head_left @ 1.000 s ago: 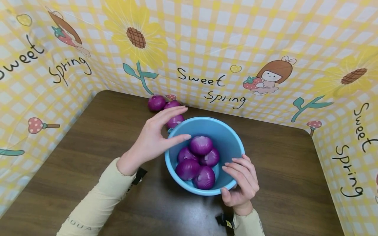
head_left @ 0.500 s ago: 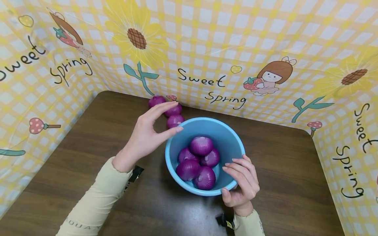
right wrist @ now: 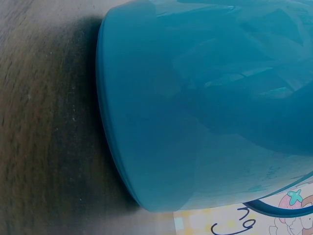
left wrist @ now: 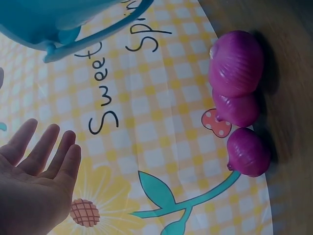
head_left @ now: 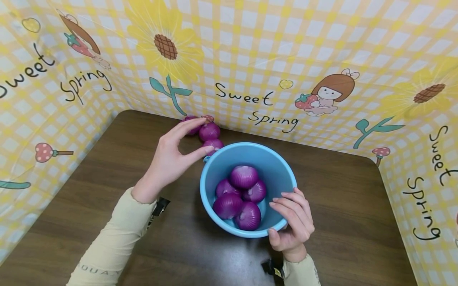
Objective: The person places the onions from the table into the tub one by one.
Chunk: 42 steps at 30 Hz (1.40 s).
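A light blue bucket [head_left: 275,171] stands upright on the table, holding several purple onions [head_left: 244,177]. My right hand [head_left: 296,220] grips its near right rim, fingers over the inside and thumb at the front edge. The right wrist view shows the bucket's outer wall [right wrist: 161,107] but not the hand. My left hand [head_left: 165,161] hovers left of the bucket, holding nothing, with fingers extended and thumb apart. Beyond its fingertips are three more onions [head_left: 209,131] in a row. The left wrist view shows those onions [left wrist: 248,152] and my left hand [left wrist: 41,176] apart from them.
The dark wood table [head_left: 343,214] is enclosed by a yellow checked cloth [head_left: 250,59] with printed flowers and lettering. The bucket's handle [left wrist: 105,34] hangs at its side in the left wrist view. One loose onion lies close to the bucket's far left rim.
My left hand has drawn back left from over the bucket's rim toward the loose onions, staying empty. The right hand and the bucket have stayed put.
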Each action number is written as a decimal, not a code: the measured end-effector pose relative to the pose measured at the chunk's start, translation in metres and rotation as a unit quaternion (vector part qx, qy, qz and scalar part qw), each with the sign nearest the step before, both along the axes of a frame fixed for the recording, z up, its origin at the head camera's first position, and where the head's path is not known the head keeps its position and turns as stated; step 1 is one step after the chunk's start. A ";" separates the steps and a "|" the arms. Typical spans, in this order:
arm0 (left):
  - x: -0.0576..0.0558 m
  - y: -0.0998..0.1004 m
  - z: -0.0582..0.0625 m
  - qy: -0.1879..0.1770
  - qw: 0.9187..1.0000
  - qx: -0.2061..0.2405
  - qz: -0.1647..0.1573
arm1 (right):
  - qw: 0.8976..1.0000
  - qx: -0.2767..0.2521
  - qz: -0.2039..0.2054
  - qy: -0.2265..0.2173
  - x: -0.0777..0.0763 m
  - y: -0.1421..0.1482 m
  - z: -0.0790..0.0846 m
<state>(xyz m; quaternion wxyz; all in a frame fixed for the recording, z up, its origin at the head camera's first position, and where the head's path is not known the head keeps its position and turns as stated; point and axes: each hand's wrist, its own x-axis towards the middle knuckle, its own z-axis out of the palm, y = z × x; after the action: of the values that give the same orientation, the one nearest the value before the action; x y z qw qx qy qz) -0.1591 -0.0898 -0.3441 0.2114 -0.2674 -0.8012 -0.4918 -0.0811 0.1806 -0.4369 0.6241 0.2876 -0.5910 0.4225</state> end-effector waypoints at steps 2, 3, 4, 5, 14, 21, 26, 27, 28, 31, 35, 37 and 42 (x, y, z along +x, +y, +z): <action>-0.006 -0.004 -0.008 0.000 1.000 -0.001 0.008 | 1.000 0.000 0.000 0.000 0.000 0.000 0.000; -0.009 -0.005 -0.012 0.000 1.000 -0.001 0.012 | 1.000 0.001 0.000 0.000 0.000 0.000 0.000; -0.012 -0.007 -0.016 0.001 1.000 -0.001 0.017 | 1.000 0.000 0.000 0.000 0.000 0.000 0.000; -0.015 -0.009 -0.019 0.001 1.000 -0.002 0.021 | 1.000 0.000 0.000 0.001 0.000 0.000 0.000; -0.026 -0.015 -0.031 -0.004 0.999 0.003 0.039 | 1.000 0.001 0.001 0.006 0.000 0.000 0.001; -0.031 -0.018 -0.036 -0.020 0.999 0.001 0.046 | 1.000 0.004 0.000 -0.001 0.000 0.001 0.000; -0.037 -0.020 -0.040 -0.041 0.998 -0.003 0.054 | 1.000 0.007 -0.002 -0.007 0.001 0.002 -0.001; -0.038 -0.020 -0.041 -0.045 0.997 -0.005 0.056 | 1.000 0.007 -0.002 -0.007 0.001 0.002 -0.001; -0.039 -0.021 -0.042 -0.049 0.997 -0.006 0.058 | 1.000 0.007 -0.002 -0.007 0.001 0.002 -0.001; -0.042 -0.021 -0.044 -0.060 0.996 -0.011 0.062 | 1.000 0.007 -0.003 -0.006 0.001 0.001 -0.001; -0.047 -0.022 -0.048 -0.073 0.995 -0.014 0.063 | 1.000 0.008 -0.004 -0.006 0.001 0.001 -0.001; -0.049 -0.023 -0.050 -0.079 0.995 -0.018 0.064 | 1.000 0.010 -0.004 -0.007 0.001 0.001 -0.001; -0.056 -0.022 -0.057 -0.093 0.993 -0.027 0.065 | 1.000 0.010 -0.004 -0.008 0.001 0.002 -0.001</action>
<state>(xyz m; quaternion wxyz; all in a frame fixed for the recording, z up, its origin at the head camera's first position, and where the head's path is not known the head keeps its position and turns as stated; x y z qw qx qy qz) -0.2149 -0.1118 -0.4013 0.1603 -0.1730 -0.8459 -0.4783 -0.0803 0.1821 -0.4381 0.6179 0.2882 -0.6017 0.4160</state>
